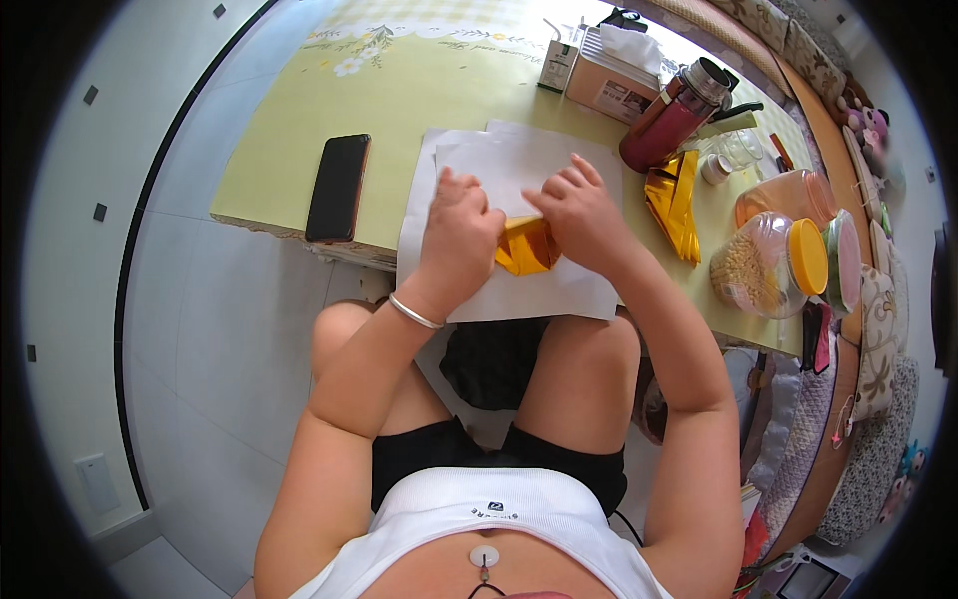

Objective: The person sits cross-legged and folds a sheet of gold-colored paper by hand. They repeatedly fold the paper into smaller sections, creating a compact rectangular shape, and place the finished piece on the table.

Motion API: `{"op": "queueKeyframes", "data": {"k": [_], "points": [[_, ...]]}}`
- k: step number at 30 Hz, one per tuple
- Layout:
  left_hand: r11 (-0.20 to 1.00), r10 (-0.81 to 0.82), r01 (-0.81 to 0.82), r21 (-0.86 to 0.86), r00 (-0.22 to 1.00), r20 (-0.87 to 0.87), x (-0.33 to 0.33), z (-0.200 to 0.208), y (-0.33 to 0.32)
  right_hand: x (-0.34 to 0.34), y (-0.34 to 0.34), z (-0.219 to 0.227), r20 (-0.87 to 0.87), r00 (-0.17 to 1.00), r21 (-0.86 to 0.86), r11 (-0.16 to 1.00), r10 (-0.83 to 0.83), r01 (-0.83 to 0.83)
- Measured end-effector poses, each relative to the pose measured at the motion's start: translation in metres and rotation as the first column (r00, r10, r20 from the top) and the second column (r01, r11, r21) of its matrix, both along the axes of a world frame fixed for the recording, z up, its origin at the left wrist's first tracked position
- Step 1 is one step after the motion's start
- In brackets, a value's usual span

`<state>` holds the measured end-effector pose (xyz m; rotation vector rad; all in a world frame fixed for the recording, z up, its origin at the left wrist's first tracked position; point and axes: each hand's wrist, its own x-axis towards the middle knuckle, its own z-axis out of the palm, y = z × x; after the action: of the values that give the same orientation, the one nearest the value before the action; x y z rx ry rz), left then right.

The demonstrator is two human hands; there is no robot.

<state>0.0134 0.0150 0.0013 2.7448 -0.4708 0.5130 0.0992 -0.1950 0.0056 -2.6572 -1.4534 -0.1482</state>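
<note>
Between my two hands is a piece of shiny gold foil paper (pixel 527 249), folded into a small boat-like shape, above white paper sheets (pixel 549 297) on the table. My left hand (pixel 461 230) grips its left end with curled fingers, a silver bangle on that wrist. On the right end, my right hand (pixel 579 212) pinches the foil between thumb and fingers. The fingertips partly hide both ends. Another folded gold foil piece (pixel 674 210) lies right of the sheets, beyond my right forearm.
A black phone (pixel 338 189) lies at the left table edge. Along the right stand a dark red thermos (pixel 675 116), a tissue box (pixel 612 80), a small carton (pixel 556 66), a clear jar with a yellow lid (pixel 763 265) and a small white-capped bottle (pixel 716 169).
</note>
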Motion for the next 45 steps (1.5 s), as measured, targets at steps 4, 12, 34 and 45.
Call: {"op": "queueKeyframes", "data": {"k": [4, 12, 34, 45], "points": [[0.993, -0.099, 0.092, 0.068, 0.99, 0.1, -0.016, -0.035, -0.011, -0.026, -0.006, -0.02, 0.109, 0.989, 0.06, 0.992, 0.101, -0.108], [0.99, -0.016, 0.01, 0.141, 0.999, 0.041, -0.045, -0.039, 0.006, -0.044, -0.055, -0.039, -0.09, 0.983, 0.078, 0.983, -0.16, 0.167], [0.131, -0.117, -0.315, -0.94, 0.936, -0.33, 0.001, -0.025, 0.05, -0.028, 0.001, -0.035, -0.718, 0.65, 0.684, 0.078, 0.249, 0.725], [0.009, -0.137, -0.338, -0.941, 0.932, -0.336, 0.0, -0.02, 0.048, -0.04, -0.009, -0.037, -0.735, 0.613, 0.662, 0.112, 0.291, 0.741]]}}
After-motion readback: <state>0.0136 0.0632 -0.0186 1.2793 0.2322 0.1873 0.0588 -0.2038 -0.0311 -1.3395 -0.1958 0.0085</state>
